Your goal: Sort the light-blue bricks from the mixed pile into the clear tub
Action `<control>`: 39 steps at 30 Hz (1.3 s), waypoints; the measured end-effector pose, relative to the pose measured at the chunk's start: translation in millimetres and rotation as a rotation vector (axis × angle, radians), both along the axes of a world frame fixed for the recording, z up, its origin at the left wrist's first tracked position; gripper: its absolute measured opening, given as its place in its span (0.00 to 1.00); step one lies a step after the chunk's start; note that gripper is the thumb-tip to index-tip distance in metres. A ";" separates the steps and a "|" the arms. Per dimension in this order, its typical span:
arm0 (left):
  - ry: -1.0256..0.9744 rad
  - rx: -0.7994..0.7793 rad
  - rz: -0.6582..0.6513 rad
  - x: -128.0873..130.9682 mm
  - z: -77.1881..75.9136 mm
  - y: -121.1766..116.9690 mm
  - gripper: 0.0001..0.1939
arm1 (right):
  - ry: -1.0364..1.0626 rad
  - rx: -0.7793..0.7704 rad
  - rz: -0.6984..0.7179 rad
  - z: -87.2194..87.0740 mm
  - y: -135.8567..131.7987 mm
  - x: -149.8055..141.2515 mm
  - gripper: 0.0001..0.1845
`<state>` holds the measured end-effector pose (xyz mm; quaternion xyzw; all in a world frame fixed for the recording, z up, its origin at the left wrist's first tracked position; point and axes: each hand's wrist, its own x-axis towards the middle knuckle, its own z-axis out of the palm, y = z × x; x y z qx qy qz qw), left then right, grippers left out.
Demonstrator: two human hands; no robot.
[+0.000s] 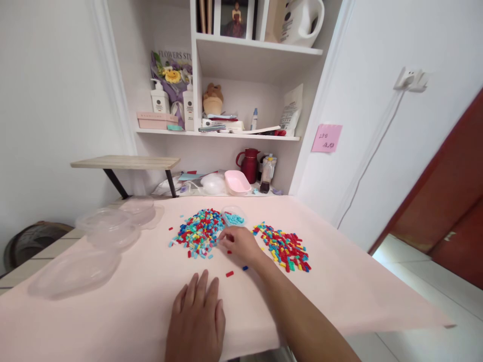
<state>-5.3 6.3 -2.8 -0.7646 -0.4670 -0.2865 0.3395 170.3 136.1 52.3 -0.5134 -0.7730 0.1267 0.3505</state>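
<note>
My left hand [198, 317] lies flat on the pink tablecloth, fingers stretched out and holding nothing. My right hand [239, 244] reaches to the right edge of a mixed pile of small toy bricks [199, 231] in red, blue, yellow and light blue. Its fingers are bent together; what they pinch, if anything, is hidden. Just beyond it stands a clear plastic tub [233, 216] with light blue bricks inside. To the right of my wrist spreads a second pile of bricks [285, 246], mostly red, yellow and green. A red brick [230, 274] and a dark blue brick [245, 268] lie loose between the hands.
Several clear plastic containers [79, 269] stand along the left side of the table. Behind are a small wooden stand [126, 162], a pink tray [237, 182], a red jug [249, 166] and a bottle [266, 174]. White shelves [241, 134] rise at the back.
</note>
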 end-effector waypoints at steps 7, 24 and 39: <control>-0.001 -0.012 0.010 1.5 0.3 1.5 0.19 | 0.457 0.102 -0.340 -0.6 25.7 26.6 0.14; -0.017 -0.032 0.016 0.9 -2.0 1.0 0.19 | 0.499 0.185 0.015 0.7 6.4 8.5 0.13; -0.055 -0.064 0.001 0.9 -4.2 1.0 0.19 | -0.071 0.074 0.142 -10.7 -0.8 -10.2 0.14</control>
